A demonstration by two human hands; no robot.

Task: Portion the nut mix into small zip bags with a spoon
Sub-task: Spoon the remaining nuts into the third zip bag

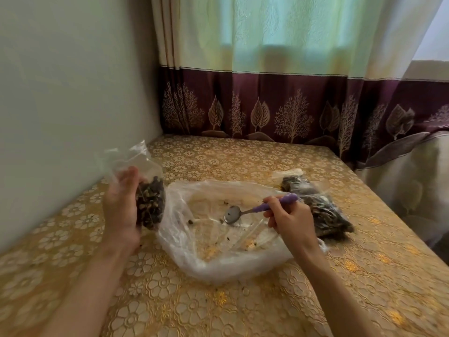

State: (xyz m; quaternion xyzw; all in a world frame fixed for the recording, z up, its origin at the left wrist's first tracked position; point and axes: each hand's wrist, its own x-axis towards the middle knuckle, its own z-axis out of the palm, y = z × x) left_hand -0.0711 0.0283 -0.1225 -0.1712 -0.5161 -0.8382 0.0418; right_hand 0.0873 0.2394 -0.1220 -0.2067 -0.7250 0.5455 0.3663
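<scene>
Pinching the purple handle, our right hand [290, 218] holds the spoon [245, 210] with its empty bowl low in the big plastic bag [218, 239] at centre frame, handle running up-right. Only scattered nut crumbs [190, 222] lie just left of the bowl. Our left hand [121, 210], fingers curled round it, grips the small zip bag [148, 203] at left, mouth opening upward. Filled bags [320, 210] lie right of centre on the table [364, 276]. We judge the portioning nearly done.
</scene>
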